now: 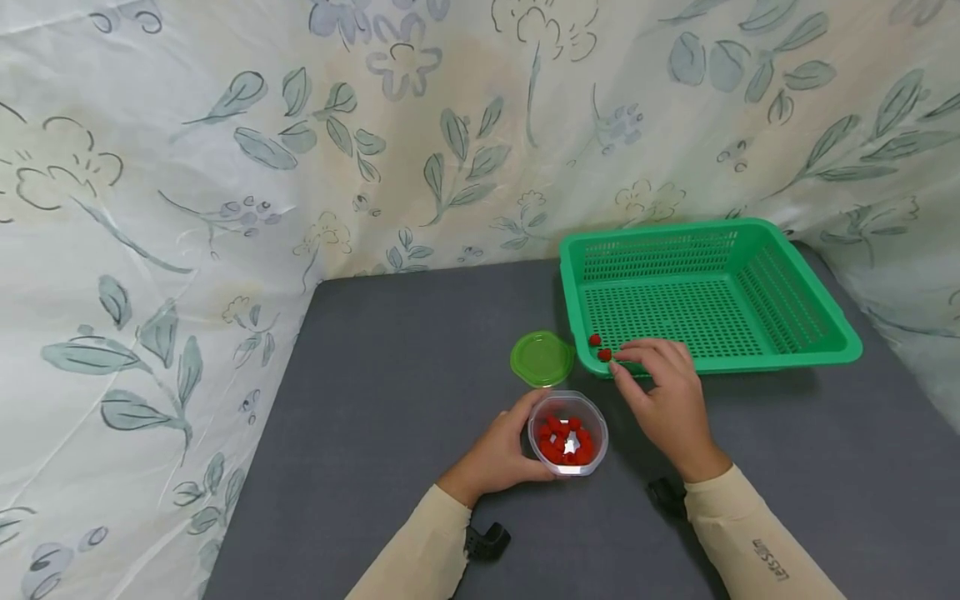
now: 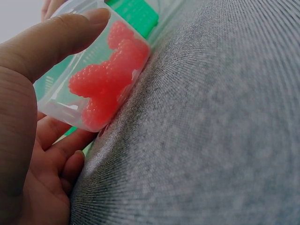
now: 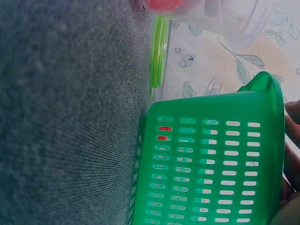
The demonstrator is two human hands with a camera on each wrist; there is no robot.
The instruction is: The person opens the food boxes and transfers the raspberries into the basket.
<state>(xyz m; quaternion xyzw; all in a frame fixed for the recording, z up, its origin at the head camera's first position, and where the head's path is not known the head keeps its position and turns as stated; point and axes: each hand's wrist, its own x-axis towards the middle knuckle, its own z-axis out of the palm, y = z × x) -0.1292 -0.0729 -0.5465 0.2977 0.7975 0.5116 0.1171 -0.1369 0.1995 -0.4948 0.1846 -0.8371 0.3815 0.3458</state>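
My left hand [image 1: 498, 450] grips a clear plastic tub [image 1: 597, 421] from its left side, the thumb and fingers around its wall. Several red raspberries [image 2: 105, 77] lie in the bottom of the tub, which stands on the grey cloth. My right hand [image 1: 667, 400] reaches over the near rim of a green slotted basket [image 1: 813, 361], thumb and fingertips bent down close to the near left corner. Two raspberries [image 1: 604, 355] lie in that corner, right by the fingertips in the head view. Through the basket's slots, the right wrist view shows red low down, with the fingers higher, at the rim.
A round green lid [image 1: 542, 359] lies on the grey tabletop [image 1: 405, 375] behind the tub, left of the basket. Patterned fabric [image 1: 247, 167] with leaves and flowers hangs along the back and left. A black wrist device [image 1: 487, 543] sits at the left cuff.
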